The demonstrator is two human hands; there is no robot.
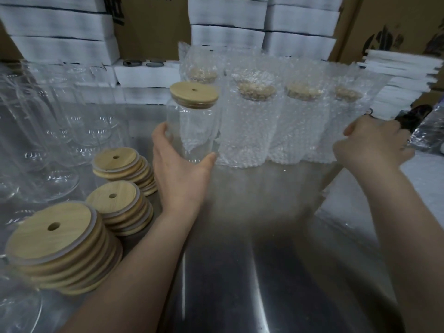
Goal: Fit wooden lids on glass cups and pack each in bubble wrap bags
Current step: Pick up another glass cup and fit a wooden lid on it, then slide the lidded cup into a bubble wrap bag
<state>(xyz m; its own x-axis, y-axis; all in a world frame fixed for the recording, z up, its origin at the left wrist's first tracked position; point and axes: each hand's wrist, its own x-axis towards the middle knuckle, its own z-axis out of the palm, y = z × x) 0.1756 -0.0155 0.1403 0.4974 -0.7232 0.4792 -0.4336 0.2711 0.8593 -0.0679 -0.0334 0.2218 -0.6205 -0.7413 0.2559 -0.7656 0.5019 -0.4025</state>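
Left hand (180,169) grips glass cup (192,131), wooden lid (194,94) fitted.

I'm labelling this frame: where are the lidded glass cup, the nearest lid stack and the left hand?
lidded glass cup (192,131): head view, glass wall.
nearest lid stack (48,234): head view, top lid's face.
left hand (180,174): head view, middle of hand.

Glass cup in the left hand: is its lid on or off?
On: the wooden lid covers the glass cup that the left hand grips.
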